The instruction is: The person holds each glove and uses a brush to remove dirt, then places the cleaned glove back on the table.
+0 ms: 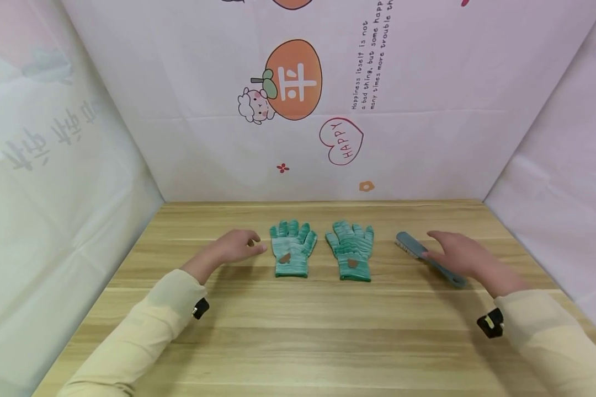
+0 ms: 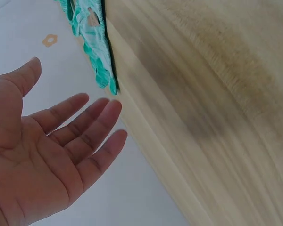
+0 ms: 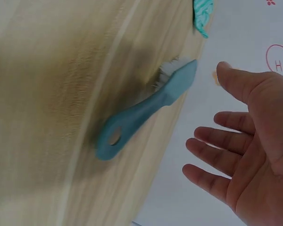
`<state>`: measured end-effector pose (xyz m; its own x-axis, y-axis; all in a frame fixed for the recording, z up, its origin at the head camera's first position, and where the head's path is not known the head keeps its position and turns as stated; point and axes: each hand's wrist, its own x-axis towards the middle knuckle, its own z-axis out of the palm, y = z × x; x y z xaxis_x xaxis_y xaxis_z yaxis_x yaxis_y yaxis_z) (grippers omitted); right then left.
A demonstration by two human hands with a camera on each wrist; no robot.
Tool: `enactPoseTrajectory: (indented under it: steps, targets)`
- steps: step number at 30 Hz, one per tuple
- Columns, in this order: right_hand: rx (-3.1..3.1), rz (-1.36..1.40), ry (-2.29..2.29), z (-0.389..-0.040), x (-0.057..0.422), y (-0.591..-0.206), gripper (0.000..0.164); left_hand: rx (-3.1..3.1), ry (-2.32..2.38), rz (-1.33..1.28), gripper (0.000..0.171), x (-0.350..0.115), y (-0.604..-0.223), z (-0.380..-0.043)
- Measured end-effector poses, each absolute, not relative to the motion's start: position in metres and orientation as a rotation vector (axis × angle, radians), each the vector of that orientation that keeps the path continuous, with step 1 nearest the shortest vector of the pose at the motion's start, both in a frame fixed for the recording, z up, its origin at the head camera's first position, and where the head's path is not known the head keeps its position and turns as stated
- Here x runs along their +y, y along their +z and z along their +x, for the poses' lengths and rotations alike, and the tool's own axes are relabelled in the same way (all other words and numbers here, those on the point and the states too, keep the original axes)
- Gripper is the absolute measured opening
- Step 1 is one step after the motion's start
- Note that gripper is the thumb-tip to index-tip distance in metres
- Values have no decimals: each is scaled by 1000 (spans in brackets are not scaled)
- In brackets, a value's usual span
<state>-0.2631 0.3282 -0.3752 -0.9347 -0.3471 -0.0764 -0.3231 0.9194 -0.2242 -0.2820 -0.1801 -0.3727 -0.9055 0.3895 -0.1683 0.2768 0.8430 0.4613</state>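
Observation:
Two green-and-white knit gloves lie flat side by side on the table, the left glove (image 1: pixel 293 248) and the right glove (image 1: pixel 351 249), each with a brown patch near its cuff. My left hand (image 1: pixel 235 246) is just left of the left glove, fingers relaxed, holding nothing. A blue-grey scrubbing brush (image 3: pixel 139 108) with white bristles lies to the right of the gloves. Over its handle side hovers my right hand (image 1: pixel 459 253); in the right wrist view its fingers are spread loosely and stand apart from the brush.
The wood-grain table (image 1: pixel 298 331) is enclosed by white printed sheeting (image 1: pixel 203 138) at the back and on both sides. Dark wrist devices sit on both sleeves.

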Motion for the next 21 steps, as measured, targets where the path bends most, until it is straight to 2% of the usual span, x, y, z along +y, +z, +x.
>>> enactPoseTrajectory:
  steps: [11, 17, 21]
  targets:
    - [2917, -407, -341, -266, 335, -391, 66, 2708, 734, 384, 51, -173, -388, -288]
    - [2910, -378, -346, -265, 334, -393, 62, 2643, 828, 301, 40, -164, -395, -293]
    - [2885, -351, -354, -264, 334, -393, 63, 2582, 885, 245, 38, -159, -398, -295]
